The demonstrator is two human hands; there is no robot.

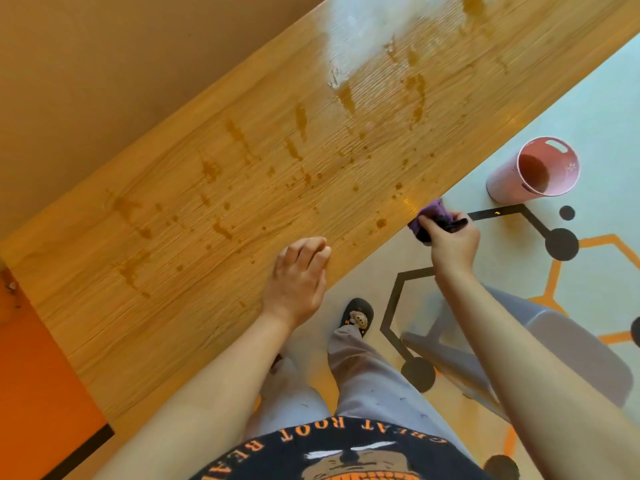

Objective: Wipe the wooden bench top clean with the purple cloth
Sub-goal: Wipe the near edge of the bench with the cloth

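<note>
Clenching purple cloth (428,220), right fingers (446,226)

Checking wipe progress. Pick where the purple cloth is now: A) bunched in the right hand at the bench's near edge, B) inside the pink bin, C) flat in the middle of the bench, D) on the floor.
A: the right hand grips the bunched cloth at the bench edge.

I am seeing my right hand (450,242) gripping the bunched purple cloth (429,218) at the near edge of the long wooden bench top (242,188), my left hand (299,275) hovering loosely curled over its brown-stained surface.
</note>
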